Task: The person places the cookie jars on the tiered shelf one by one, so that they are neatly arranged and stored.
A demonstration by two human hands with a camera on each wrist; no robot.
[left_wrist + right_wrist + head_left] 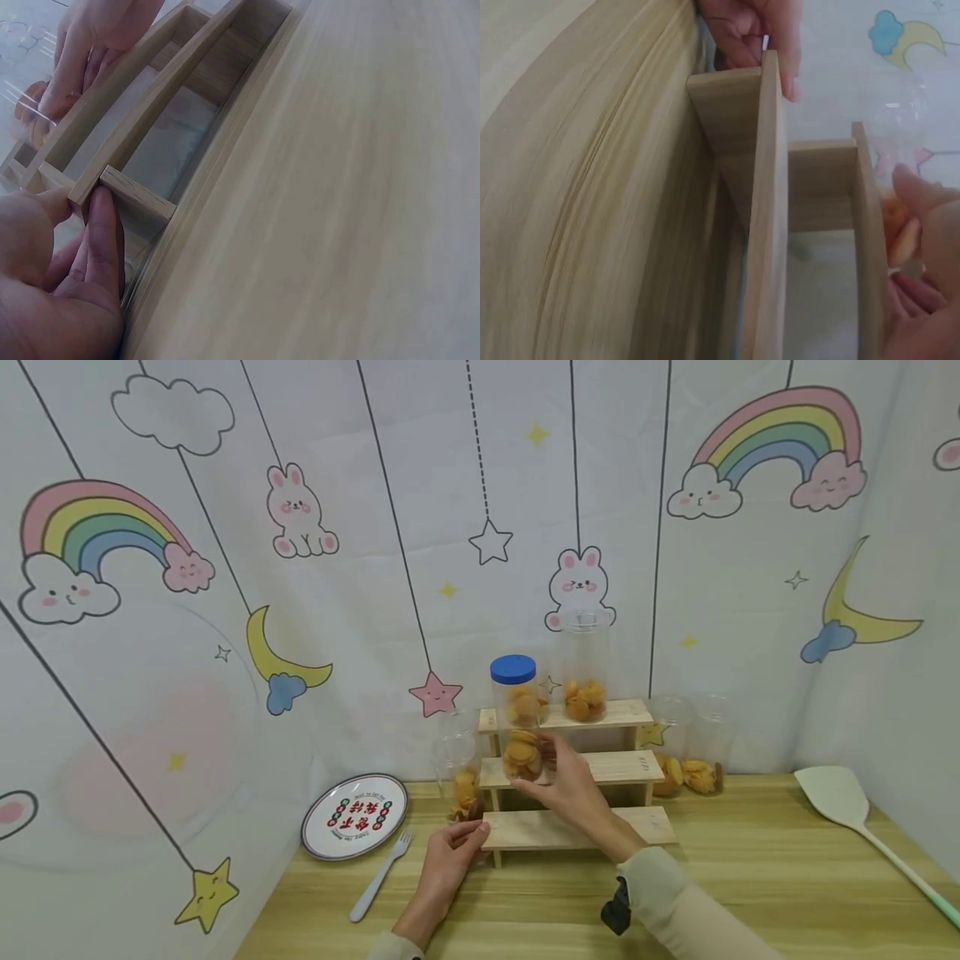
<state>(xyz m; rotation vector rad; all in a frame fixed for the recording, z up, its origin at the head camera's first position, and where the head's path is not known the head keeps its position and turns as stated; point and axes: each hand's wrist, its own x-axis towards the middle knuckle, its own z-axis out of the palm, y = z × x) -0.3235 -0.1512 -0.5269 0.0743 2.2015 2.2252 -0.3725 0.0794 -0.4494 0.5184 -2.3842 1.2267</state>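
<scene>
A tall clear jar (513, 727) with a blue lid (513, 669) stands upright at the left end of the middle step, biscuits (521, 756) in its bottom. My right hand (566, 785) grips its lower part, thumb in front and fingers round the right side. The three-step wooden stand (577, 831) has its lowest board's left end pinched by my left hand (448, 860). In the left wrist view, the left hand (60, 277) has its thumb on the board and fingertips under its corner. The right wrist view shows my right hand (930, 277) beside the higher board.
On the top step stands an open clear jar (585, 668) of biscuits; more biscuits show behind the blue-lidded jar. Other jars stand left (459, 772) and right (701, 752) of the stand. A plate (318, 835) and fork (380, 877) lie left, a pale spatula (836, 793) right.
</scene>
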